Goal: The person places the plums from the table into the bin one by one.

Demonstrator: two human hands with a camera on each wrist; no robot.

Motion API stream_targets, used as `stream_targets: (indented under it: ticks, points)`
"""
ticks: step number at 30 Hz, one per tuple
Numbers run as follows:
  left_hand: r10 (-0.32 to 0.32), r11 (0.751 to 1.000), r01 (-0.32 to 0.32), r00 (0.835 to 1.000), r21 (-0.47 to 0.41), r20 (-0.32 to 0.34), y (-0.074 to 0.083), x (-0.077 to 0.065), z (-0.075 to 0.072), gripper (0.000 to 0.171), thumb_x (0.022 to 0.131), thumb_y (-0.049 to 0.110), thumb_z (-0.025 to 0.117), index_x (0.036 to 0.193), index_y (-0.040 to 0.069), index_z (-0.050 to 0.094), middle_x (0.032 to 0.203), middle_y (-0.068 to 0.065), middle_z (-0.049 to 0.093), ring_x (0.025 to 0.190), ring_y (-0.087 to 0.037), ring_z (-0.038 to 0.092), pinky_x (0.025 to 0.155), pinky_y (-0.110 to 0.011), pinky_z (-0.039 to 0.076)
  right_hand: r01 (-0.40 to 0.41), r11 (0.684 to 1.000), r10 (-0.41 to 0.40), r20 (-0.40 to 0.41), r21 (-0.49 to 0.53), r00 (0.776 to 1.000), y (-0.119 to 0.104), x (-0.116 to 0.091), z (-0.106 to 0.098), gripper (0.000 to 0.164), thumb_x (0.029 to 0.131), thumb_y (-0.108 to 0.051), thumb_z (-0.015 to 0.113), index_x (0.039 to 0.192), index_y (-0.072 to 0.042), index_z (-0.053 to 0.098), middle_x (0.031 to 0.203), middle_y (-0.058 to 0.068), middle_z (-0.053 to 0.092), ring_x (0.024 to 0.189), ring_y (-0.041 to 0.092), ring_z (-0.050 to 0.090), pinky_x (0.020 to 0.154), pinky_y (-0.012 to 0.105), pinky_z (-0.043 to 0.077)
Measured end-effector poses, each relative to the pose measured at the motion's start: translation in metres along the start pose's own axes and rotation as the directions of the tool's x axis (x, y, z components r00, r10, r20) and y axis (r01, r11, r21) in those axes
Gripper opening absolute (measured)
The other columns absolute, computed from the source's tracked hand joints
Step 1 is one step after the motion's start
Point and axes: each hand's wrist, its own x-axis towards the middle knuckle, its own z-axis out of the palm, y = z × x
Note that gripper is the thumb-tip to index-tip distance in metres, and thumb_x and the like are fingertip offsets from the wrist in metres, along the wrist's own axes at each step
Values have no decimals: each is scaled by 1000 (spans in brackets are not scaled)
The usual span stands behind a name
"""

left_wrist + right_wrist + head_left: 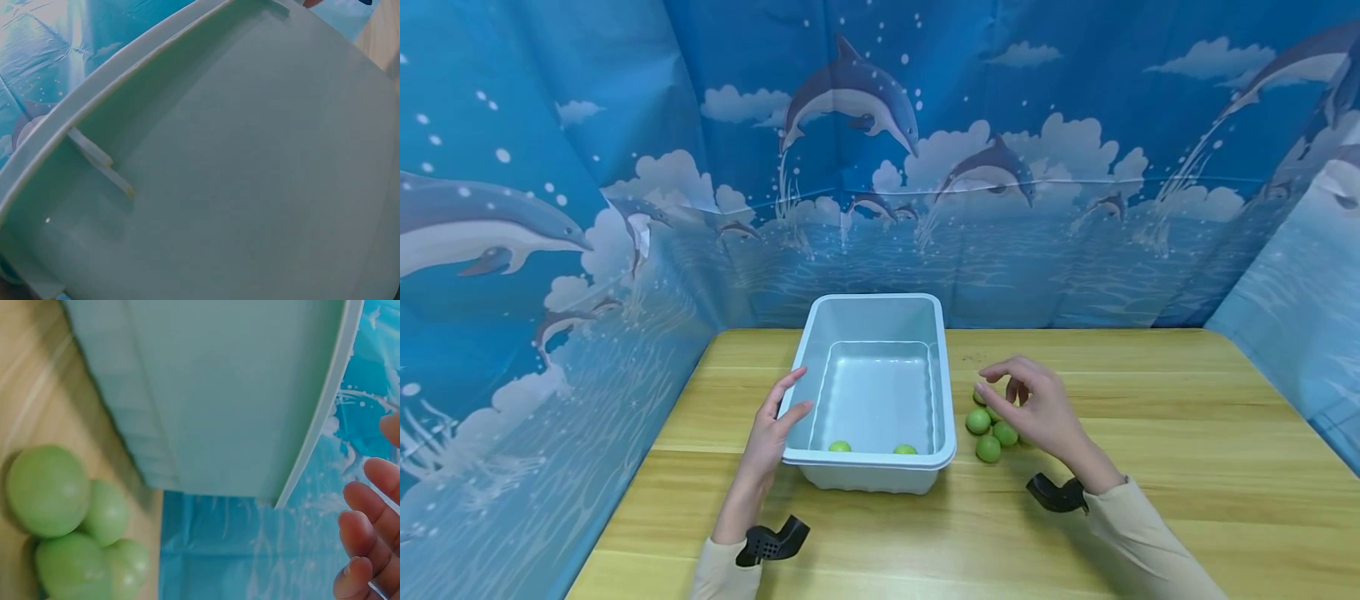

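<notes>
Standing on the desk [1150,417]: a tub [870,478], long axis running front to back.
Left hand [767,437] grips its left side; right hand [1041,408], fingers loosely parted, hangs over green balls [1003,433] beside it; two more balls [839,447] lie inside, near end.

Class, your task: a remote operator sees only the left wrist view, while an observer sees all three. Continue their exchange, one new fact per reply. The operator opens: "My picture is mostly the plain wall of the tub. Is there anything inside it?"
Observer: Yes, the head view shows two green balls in the tub, by its near end.
Operator: Are there any more outside it?
Observer: Yes, a cluster of balls lies on the table, to the right of the tub.
Operator: And where is the right hand?
Observer: The right hand is over that cluster, hiding part of it from the head camera.
</notes>
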Motion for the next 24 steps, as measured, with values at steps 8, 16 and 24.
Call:
stream_targets:
  ticks: [8,16,24]
  points:
    - [-1,1000,1,1000,-7,-1,0,0,0,48,96,20,57,142,22,43,154,-5,19,140,-26,12,109,-53,12,-70,995,75,65,-75,995,13,-16,-2,15,81,-14,77,94,-15,70,82,-11,60,55,6,47,47,23,39]
    - [-3,1000,3,1000,1,-2,-1,1,0,46,97,17,54,142,22,43,154,-5,19,141,-26,12,109,-54,11,-34,997,38,63,-65,997,24,-30,3,18,77,-9,79,91,-12,70,83,-6,63,55,3,48,47,21,41]
    - [0,1000,0,1000,-1,1,0,0,0,47,97,19,55,142,22,43,154,-5,19,140,-26,13,109,-53,13,-82,993,92,113,-85,989,25,-37,6,19,76,-10,80,92,-11,69,83,-7,62,55,3,47,47,21,40]
